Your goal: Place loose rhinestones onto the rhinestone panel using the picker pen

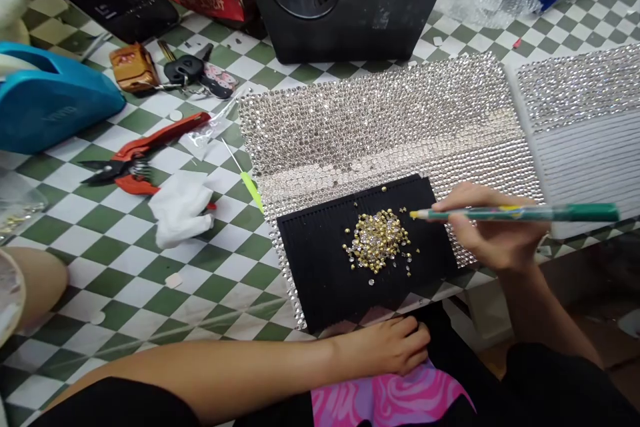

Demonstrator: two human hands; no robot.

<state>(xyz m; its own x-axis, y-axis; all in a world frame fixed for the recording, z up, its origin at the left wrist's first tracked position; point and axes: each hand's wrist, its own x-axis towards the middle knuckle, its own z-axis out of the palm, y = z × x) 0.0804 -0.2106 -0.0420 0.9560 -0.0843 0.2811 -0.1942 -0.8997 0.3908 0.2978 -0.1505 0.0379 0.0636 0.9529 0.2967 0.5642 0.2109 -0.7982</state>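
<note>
My right hand [493, 230] pinches a green pencil [530, 213] with a pale yellow tip. The tip hovers at the right side of a pile of gold and clear rhinestones [380, 240] on a black ridged tray [320, 287]. Whether a stone clings to the tip is too small to tell. Under and behind the tray lies a sheet covered in silvery rhinestones [375, 113]. My left hand [405, 345] rests by the table's front edge, below the tray, its fingers curled in; the palm is hidden above pink swirled cloth [385, 397].
A second panel [590, 160], partly stoned, lies at right. Behind stands a black tape dispenser [350, 7]. To the left are red-handled pruners [135, 163], a crumpled tissue [181, 207], a green-handled pick [251, 190], keys [190, 70] and a blue tape dispenser [60, 103].
</note>
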